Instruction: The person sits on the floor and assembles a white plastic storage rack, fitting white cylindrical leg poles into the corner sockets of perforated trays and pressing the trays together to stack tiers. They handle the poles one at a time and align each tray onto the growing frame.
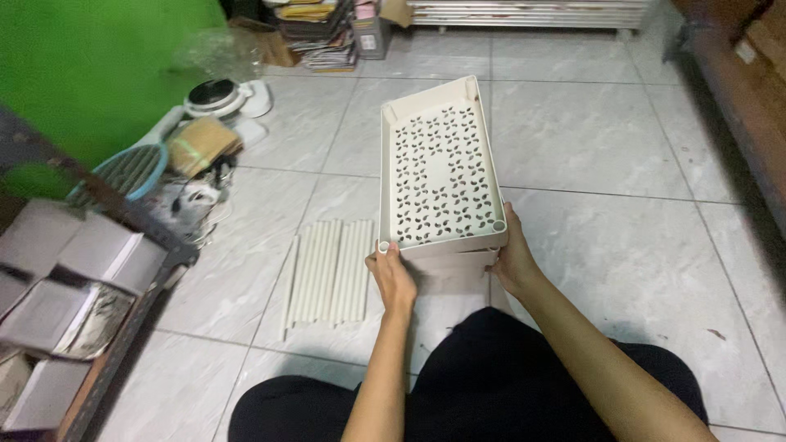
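A cream plastic shelf tray (442, 168) with a perforated leaf-pattern bottom is held above the tiled floor, long side pointing away from me. My left hand (391, 274) grips its near left corner by the round socket. My right hand (512, 260) grips the near right corner. A second cream tray seems to lie just under it, mostly hidden. Several cream plastic tubes (329, 270) lie side by side on the floor, just left of my left hand.
A dark metal rack with white boxes (74, 278) stands at the left. Clutter sits by the green wall: a blue basket (127, 172), a round white appliance (217, 98). Stacked papers (319, 33) are at the back. My black-clad knees (491, 385) fill the bottom.
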